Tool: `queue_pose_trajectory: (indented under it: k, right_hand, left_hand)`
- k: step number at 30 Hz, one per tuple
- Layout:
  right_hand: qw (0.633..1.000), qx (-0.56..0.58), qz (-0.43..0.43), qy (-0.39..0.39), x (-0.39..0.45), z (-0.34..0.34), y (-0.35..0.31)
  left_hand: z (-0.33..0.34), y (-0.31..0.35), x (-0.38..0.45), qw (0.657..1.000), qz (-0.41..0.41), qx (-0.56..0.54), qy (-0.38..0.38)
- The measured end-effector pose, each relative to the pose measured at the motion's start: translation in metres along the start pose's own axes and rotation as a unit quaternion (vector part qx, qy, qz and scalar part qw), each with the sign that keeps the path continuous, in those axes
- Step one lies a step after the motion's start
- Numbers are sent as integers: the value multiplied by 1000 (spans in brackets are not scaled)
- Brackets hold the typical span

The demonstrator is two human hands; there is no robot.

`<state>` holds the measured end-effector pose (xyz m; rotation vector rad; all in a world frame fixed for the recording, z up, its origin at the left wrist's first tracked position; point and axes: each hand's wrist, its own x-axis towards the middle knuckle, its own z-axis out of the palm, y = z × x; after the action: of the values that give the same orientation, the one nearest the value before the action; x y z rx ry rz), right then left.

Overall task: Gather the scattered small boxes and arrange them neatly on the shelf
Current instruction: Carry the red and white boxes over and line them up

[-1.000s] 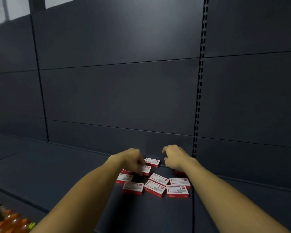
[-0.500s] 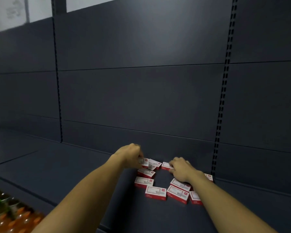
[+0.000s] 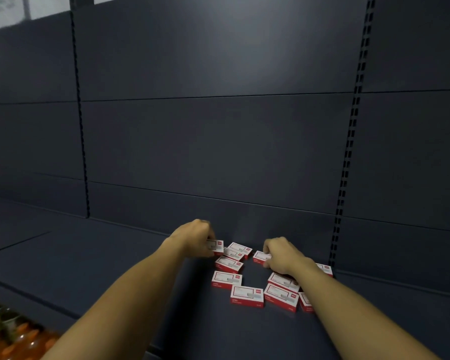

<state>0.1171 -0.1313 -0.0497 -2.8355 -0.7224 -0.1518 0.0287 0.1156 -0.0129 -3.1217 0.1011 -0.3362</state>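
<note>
Several small red-and-white boxes lie scattered flat on the dark shelf, near its back wall. My left hand is closed around one box at the far left of the cluster, held a little above the others. My right hand rests fingers-down on another box at the back of the group. In front of the hands lie a box at the near edge, a box to its left and a box to its right. One box is partly hidden behind my right wrist.
The shelf's back panel rises right behind the boxes, with a slotted upright to the right. Bottles with orange and green tops stand on a lower level at bottom left. Bare shelf stretches away to the left.
My left hand has closed on a box at the left of the cluster and lifted it slightly. My right hand has dropped onto a box at the back. The view has shifted left.
</note>
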Motion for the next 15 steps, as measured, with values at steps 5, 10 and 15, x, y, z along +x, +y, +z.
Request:
queue_pose_trajectory:
  k: [5, 10, 15]
  right_hand:
    - [999, -21, -14, 45, -5, -10, 3]
    - [996, -37, -16, 85, -23, -27, 19]
    - [992, -46, 29, 116, -59, -44, 41]
  left_hand:
    - [-1, 4, 8, 1000, 12, -8, 11]
    - [-3, 20, 20, 998, 40, -30, 27]
    - [-1, 58, 36, 992, 104, -49, 43]
